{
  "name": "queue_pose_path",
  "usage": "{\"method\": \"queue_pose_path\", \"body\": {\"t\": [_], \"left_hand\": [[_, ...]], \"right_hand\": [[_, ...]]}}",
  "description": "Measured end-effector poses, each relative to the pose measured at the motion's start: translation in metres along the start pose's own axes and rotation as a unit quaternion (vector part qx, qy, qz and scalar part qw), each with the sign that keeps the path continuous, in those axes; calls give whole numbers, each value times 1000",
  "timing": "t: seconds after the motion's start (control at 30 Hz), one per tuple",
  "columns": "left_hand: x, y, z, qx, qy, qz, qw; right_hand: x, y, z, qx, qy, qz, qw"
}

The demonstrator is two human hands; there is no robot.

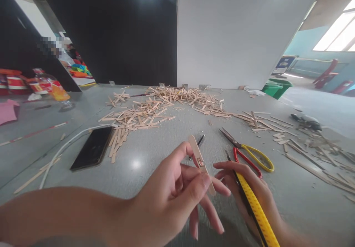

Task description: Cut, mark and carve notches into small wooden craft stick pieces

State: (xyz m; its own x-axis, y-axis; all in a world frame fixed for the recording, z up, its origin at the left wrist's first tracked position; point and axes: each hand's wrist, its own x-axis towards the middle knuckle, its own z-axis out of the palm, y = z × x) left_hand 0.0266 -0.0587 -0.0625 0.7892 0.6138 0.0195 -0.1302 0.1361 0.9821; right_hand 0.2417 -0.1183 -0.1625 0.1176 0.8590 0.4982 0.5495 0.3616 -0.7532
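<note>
My left hand [180, 191] pinches a wooden craft stick [195, 149] between thumb and fingers, tilted above the table. Near the stick's middle is a small notch-like mark with dark outlines. In my right hand [255, 191], just to the right, lies a utility knife [253, 202] with a yellow and black handle; its narrow tip points away from me, apart from the stick. Beyond that hand, scissors [244, 147] with one yellow and one red handle lie with blades slightly parted. A dark pen [201, 140] lies partly hidden behind the stick.
Piles of craft sticks [144, 114] spread across the grey table [155, 147]. More sticks and scraps [313, 162] lie on the right. A phone [93, 147], white cable [59, 151] and drink bottle [57, 91] are on the left. Upright black and white panels [227, 32] border the back.
</note>
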Motion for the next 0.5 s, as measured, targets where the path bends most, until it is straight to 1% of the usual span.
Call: {"method": "queue_pose_path", "body": {"t": [0.07, 0.13, 0.4, 0.5], "left_hand": [[-2, 0, 2, -18, 24, 15, 999], [-3, 0, 2, -27, 36, 19, 999], [-4, 1, 1, -24, 38, 7, 999], [-4, 0, 1, -25, 38, -1, 999]], "right_hand": [[0, 0, 0, -5, -1, -5, 1000], [0, 0, 1, -5, -2, -6, 1000], [1, 1, 0, 13, -11, 6, 1000], [-1, 0, 0, 22, -10, 21, 999]]}}
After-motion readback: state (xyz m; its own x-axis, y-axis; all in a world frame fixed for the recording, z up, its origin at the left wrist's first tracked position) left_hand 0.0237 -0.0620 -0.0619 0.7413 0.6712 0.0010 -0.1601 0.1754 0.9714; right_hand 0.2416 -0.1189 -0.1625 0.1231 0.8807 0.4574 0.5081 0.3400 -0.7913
